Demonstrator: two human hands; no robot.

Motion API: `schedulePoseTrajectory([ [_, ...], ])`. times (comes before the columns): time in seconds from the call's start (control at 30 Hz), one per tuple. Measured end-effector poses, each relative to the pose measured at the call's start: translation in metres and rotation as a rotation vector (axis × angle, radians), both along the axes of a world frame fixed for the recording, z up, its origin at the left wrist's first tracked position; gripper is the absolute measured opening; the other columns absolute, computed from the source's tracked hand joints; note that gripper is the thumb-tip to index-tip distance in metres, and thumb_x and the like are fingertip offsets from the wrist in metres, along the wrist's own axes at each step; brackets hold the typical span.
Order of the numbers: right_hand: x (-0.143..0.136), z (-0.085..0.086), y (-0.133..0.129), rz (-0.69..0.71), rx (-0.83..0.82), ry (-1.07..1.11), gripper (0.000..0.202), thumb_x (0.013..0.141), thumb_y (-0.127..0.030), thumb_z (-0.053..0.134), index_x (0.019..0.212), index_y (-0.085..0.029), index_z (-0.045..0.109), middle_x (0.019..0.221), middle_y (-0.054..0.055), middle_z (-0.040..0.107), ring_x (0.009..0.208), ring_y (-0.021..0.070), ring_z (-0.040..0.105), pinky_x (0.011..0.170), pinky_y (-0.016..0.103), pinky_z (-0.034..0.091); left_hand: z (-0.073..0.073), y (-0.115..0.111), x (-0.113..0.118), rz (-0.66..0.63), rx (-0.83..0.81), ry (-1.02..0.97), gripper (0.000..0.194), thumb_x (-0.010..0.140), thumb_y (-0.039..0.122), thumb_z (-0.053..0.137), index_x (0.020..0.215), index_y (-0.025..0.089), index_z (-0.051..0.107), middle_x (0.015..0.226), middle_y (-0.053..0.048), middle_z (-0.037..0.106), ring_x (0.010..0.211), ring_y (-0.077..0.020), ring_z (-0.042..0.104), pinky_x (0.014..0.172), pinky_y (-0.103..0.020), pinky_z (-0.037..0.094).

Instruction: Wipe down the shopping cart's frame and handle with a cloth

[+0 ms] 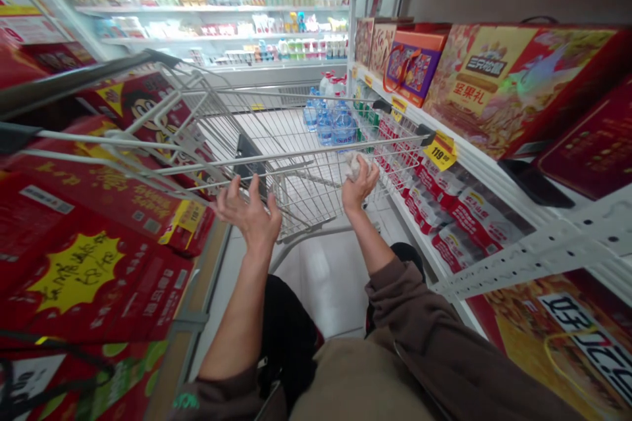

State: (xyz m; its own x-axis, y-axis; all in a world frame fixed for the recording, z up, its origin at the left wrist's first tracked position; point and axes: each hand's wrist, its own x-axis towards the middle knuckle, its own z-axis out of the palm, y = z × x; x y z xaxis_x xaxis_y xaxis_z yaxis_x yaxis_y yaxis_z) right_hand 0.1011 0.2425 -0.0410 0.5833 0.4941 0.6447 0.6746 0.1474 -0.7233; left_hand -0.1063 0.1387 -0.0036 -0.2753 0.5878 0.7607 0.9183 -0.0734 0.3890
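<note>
A wire shopping cart (306, 161) lies across the aisle in front of me, its basket showing no goods. My left hand (251, 214) is raised at the cart's near side with fingers spread and bent, holding nothing. At the cart's near side on the right, my right hand (360, 185) is closed around a crumpled whitish wad (352, 164), which looks like tissue or cloth. Whether either hand touches the wires is hard to tell.
Red gift boxes (143, 276) are stacked on the left. A white shelf (474, 154) on the right holds a nut gift box (484, 79) above packed bottles (459, 210). Blue water bottles (326, 122) stand beyond the cart, before a refrigerated display (222, 68).
</note>
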Motion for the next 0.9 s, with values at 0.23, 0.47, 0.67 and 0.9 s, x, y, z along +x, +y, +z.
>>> schedulePoseTrajectory([
  [0.23, -0.062, -0.014, -0.017, 0.169, 0.008, -0.197, 0.045, 0.092, -0.008, 0.050, 0.125, -0.027, 0.072, 0.131, 0.014, 0.058, 0.120, 0.0259, 0.054, 0.102, 0.047, 0.050, -0.006, 0.015, -0.006, -0.107, -0.003, 0.020, 0.052, 0.092, 0.031, 0.061, 0.143, 0.018, 0.059, 0.151, -0.021, 0.044, 0.148, -0.0387, 0.035, 0.124, -0.066, 0.020],
  [0.47, -0.058, -0.006, -0.010, -0.048, 0.031, -0.069, 0.040, 0.094, -0.010, 0.048, 0.121, -0.025, 0.074, 0.127, 0.014, 0.059, 0.118, 0.0258, 0.055, 0.097, 0.046, 0.053, 0.000, 0.011, -0.008, -0.126, -0.049, 0.046, 0.050, 0.091, 0.025, 0.060, 0.141, 0.021, 0.063, 0.149, -0.018, 0.046, 0.139, -0.0373, 0.039, 0.118, -0.058, 0.034],
  [0.67, -0.091, -0.012, -0.025, 0.236, 0.088, -0.311, 0.044, 0.093, -0.008, 0.050, 0.124, -0.029, 0.073, 0.131, 0.011, 0.061, 0.119, 0.0242, 0.055, 0.102, 0.044, 0.050, 0.002, 0.010, 0.003, -0.140, -0.068, 0.020, 0.051, 0.093, 0.028, 0.058, 0.144, 0.019, 0.061, 0.153, -0.020, 0.043, 0.143, -0.0389, 0.034, 0.121, -0.063, 0.026],
  [0.9, -0.093, -0.001, -0.021, 0.073, 0.024, -0.011, 0.037, 0.100, -0.016, 0.047, 0.123, -0.023, 0.075, 0.130, 0.016, 0.058, 0.123, 0.0271, 0.053, 0.104, 0.046, 0.049, 0.009, 0.007, 0.000, -0.225, -0.113, 0.102, 0.051, 0.097, 0.027, 0.053, 0.148, 0.019, 0.060, 0.152, -0.018, 0.049, 0.138, -0.0344, 0.043, 0.118, -0.053, 0.035],
])
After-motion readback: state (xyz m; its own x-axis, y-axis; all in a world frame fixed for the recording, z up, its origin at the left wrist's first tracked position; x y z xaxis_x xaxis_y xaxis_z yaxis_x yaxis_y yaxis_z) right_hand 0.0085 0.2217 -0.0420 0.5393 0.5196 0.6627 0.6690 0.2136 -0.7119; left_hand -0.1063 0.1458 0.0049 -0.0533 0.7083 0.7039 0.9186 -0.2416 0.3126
